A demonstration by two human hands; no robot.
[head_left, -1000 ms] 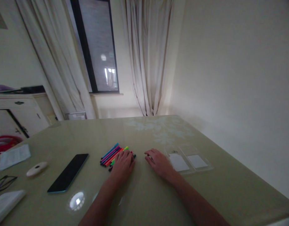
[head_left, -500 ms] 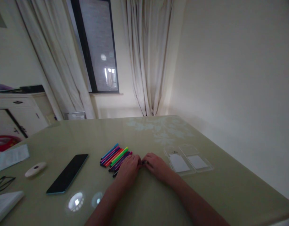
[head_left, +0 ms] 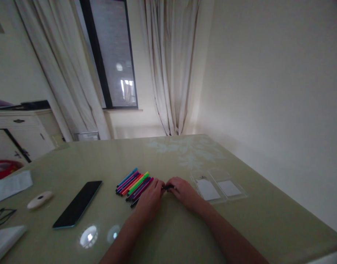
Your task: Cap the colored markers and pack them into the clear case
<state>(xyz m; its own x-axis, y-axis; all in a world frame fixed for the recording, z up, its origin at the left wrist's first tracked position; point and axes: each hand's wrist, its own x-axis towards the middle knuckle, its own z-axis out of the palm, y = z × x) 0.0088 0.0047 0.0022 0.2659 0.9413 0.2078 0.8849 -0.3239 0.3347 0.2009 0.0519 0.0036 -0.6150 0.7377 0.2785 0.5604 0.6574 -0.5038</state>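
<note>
A row of several coloured felt-tip pens [head_left: 134, 182] lies side by side on the green table [head_left: 168, 234]. My left hand [head_left: 150, 198] rests palm down over the near right end of the row, fingers curled on a dark pen [head_left: 134, 202]. My right hand [head_left: 183, 191] sits just to its right, fingertips pinched on the end of that dark pen [head_left: 168, 187]. The two hands almost touch.
A clear open plastic case [head_left: 218, 187] lies right of my right hand. A dark phone [head_left: 77, 203] lies to the left, with a white oval object [head_left: 38, 199], folded paper [head_left: 11, 182] and eyeglasses [head_left: 0, 216] further left. A white cabinet [head_left: 22, 132] and curtains stand behind.
My hands have come together: the left slid off the pen row toward me and right, the right moved left. Both now meet at a dark pen.
</note>
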